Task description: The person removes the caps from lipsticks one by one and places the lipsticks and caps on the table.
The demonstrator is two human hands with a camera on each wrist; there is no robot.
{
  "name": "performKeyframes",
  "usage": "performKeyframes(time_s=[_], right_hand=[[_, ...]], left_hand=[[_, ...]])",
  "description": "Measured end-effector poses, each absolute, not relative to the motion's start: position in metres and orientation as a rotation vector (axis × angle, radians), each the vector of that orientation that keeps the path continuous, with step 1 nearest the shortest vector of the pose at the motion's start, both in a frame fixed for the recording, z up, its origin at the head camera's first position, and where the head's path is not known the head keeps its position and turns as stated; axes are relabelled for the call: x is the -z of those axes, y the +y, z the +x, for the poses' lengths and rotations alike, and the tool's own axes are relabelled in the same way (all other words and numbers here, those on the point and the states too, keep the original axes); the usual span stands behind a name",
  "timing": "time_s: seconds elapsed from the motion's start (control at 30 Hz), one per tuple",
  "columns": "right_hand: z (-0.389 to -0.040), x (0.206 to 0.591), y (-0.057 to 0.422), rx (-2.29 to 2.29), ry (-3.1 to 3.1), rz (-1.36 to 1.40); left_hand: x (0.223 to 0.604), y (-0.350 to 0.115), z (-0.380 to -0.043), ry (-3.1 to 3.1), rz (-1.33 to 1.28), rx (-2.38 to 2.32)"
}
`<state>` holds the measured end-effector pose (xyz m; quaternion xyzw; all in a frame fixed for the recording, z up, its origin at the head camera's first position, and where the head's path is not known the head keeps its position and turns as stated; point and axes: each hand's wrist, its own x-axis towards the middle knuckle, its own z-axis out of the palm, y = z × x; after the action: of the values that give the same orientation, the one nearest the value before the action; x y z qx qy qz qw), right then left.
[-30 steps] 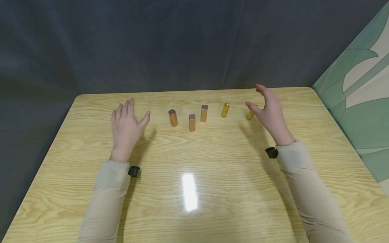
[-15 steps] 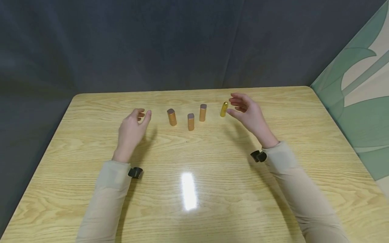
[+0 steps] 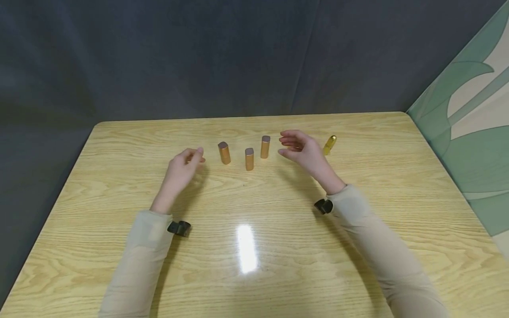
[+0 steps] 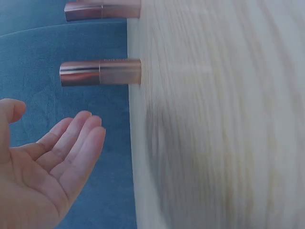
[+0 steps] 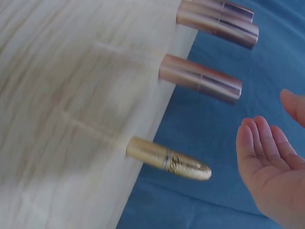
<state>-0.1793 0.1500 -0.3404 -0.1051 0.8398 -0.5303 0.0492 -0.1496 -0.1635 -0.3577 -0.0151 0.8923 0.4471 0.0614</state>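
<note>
Three copper-coloured lipstick tubes stand upright on the table: one at the left (image 3: pixel 224 153), one in the middle at the front (image 3: pixel 249 160) and one at the back (image 3: pixel 265 147). A gold, round-topped lipstick tube (image 3: pixel 329 145) stands to the right. In the right wrist view a gold tube (image 5: pixel 167 158) is seen beside the copper ones; in the head view my right hand hides one gold tube. My left hand (image 3: pixel 180 174), fingers loosely bent, hovers left of the leftmost copper tube, apart from it. My right hand (image 3: pixel 308 154) holds nothing, its fingers pointing toward the back copper tube.
The wooden table (image 3: pixel 286 247) reaches toward me, with a bright light reflection on it. A dark blue cloth (image 3: pixel 199 62) hangs behind its far edge. A green and white leaf-patterned panel (image 3: pixel 477 132) borders the right side.
My right hand has moved left past both gold tubes, uncovering the right one and covering the other. My left hand has shifted slightly right, its spread fingers now bent. The copper tubes stay put.
</note>
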Motion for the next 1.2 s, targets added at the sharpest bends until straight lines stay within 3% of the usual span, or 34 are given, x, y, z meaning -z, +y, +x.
performKeyframes(time_s=[1.2], right_hand=[[-0.184,0.364,0.098,1.494,2.489,-0.421]], left_hand=[[0.375,-0.130,-0.149,2.339,0.166,-1.485]])
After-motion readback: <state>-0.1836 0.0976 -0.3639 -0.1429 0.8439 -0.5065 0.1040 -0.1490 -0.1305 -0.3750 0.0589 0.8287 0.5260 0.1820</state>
